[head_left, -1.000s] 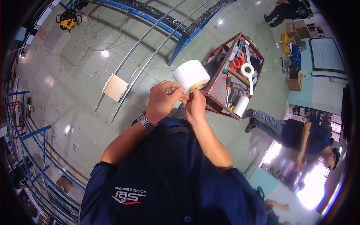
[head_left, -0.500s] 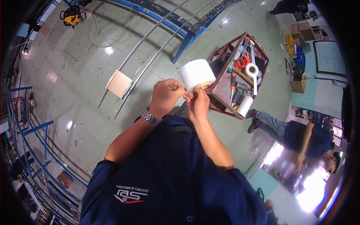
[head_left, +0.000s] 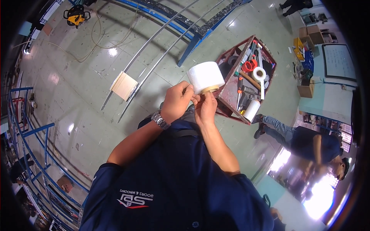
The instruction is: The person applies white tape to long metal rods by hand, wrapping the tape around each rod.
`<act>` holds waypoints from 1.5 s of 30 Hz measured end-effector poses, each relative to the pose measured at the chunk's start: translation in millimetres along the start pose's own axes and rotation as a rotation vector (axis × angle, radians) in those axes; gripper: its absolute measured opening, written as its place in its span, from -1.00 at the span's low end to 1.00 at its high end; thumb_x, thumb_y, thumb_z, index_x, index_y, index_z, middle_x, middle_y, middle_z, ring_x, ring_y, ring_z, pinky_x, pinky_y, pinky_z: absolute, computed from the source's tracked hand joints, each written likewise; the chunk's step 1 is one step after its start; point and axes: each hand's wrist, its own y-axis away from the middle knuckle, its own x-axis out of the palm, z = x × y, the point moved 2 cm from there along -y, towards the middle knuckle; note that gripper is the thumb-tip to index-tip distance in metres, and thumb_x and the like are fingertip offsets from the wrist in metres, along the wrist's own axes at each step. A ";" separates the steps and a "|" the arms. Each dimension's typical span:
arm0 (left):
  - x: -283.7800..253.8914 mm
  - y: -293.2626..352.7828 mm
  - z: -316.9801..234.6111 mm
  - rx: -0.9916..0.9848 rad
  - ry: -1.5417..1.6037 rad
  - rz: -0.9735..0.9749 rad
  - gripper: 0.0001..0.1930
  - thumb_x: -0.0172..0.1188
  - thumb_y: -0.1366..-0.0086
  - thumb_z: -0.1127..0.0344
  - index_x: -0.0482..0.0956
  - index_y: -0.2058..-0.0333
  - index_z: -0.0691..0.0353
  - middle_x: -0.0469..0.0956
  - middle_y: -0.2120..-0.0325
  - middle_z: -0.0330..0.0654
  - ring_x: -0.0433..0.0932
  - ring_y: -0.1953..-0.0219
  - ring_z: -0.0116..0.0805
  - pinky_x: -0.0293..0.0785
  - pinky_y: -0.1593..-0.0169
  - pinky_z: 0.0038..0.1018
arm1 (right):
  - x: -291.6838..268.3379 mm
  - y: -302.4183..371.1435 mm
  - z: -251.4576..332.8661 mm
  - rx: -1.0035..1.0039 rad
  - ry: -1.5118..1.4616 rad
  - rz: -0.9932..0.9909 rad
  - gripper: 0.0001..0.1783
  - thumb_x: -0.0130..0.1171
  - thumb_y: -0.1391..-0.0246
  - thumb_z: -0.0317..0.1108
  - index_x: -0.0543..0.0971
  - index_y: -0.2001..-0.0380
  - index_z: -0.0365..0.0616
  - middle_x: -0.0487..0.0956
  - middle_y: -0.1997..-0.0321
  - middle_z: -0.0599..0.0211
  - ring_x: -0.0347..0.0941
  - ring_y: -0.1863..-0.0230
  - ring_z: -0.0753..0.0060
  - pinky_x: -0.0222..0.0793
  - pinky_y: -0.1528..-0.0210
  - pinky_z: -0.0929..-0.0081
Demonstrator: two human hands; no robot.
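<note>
A white roll of stretch film (head_left: 205,75) on a pale cardboard core (head_left: 210,89) is held up in front of me. My right hand (head_left: 206,108) grips it from below, fingertips at the core. My left hand (head_left: 178,101), with a metal watch on the wrist, is closed in a pinch against the roll's lower left edge. What lies between its fingertips is too small to make out. The two hands nearly touch under the roll.
Behind the roll, to the right, stands a reddish metal tool cart (head_left: 231,86) with tools and tape. A blue steel frame (head_left: 187,50) and long metal strips (head_left: 148,73) through a cardboard piece (head_left: 124,86) are ahead. Another person (head_left: 314,148) stands at right.
My left hand has shifted slightly right and turned, its fingers now closer against the roll's edge. The roll and right hand have barely moved. The person at right has moved an arm.
</note>
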 end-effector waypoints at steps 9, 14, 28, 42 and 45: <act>-2.2 6.7 -18.1 0.155 -0.029 -0.077 -0.86 0.29 -0.37 0.36 0.69 0.26 0.34 0.69 0.46 -0.17 0.58 0.45 -0.50 0.40 0.41 -0.48 | -6.9 -0.4 3.8 -0.034 -0.029 -0.081 -0.73 -0.02 -0.42 -0.38 0.49 -0.01 -0.37 0.63 0.13 0.13 0.68 0.29 0.24 0.66 0.19 0.35; -7.8 10.2 -26.9 0.325 -0.335 -0.062 -0.87 0.35 -0.29 0.34 0.74 0.25 0.26 0.73 0.39 -0.15 0.67 0.41 -0.35 0.45 0.26 -0.43 | -2.4 1.6 4.4 -0.102 0.014 -0.047 -0.73 0.01 -0.42 -0.38 0.48 -0.02 -0.38 0.64 0.11 0.11 0.69 0.26 0.22 0.66 0.18 0.34; -17.6 5.1 -20.8 0.228 -0.280 -0.071 -0.93 0.36 -0.16 0.45 0.68 0.39 0.30 0.67 0.55 -0.20 0.62 0.52 -0.38 0.54 0.36 -0.44 | -4.5 0.9 1.7 -0.126 0.072 -0.079 -0.77 0.04 -0.39 -0.41 0.50 0.02 -0.36 0.64 0.17 0.11 0.66 0.34 0.24 0.66 0.23 0.35; -17.1 11.9 -13.6 0.571 -0.463 -0.128 -0.84 0.38 -0.21 0.37 0.64 0.23 0.15 0.60 0.42 -0.32 0.53 0.40 -0.37 0.29 0.12 -0.35 | -1.4 4.0 1.3 -0.098 0.091 -0.046 -0.76 0.03 -0.38 -0.42 0.51 0.03 -0.38 0.63 0.18 0.12 0.66 0.35 0.26 0.66 0.24 0.36; -18.9 11.1 -12.9 0.567 -0.518 -0.140 -0.84 0.36 -0.22 0.39 0.62 0.22 0.14 0.60 0.40 -0.31 0.54 0.38 -0.36 0.28 0.09 -0.33 | -1.6 4.9 3.0 -0.084 0.117 -0.051 -0.76 0.03 -0.37 -0.42 0.51 0.04 -0.38 0.63 0.19 0.12 0.66 0.35 0.26 0.66 0.25 0.37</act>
